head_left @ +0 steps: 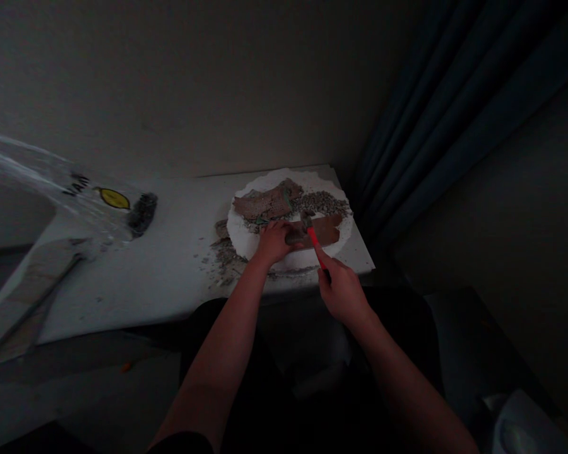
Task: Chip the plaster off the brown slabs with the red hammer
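My right hand (343, 290) is wrapped round the red handle of a hammer (315, 242). The hammer's head is over a flat reddish-brown strip (329, 230); whether they touch I cannot tell. At the strip's left end, my left hand (274, 243) has its fingers bent over the edge and holds it down. Both lie above a white round sheet with a ragged rim (236, 236). Behind the left hand rests a larger rough, broken brown slab (265, 203). Small grey-brown fragments (322, 203) are heaped to the right of the slab.
More crumbs (227, 255) are scattered left of the sheet on the white table (170, 271). A clear plastic bag (94, 202) with a yellow lemon print and dark bits stands at the left, near a long flat piece (33, 290). Dark curtains (430, 107) hang at the right.
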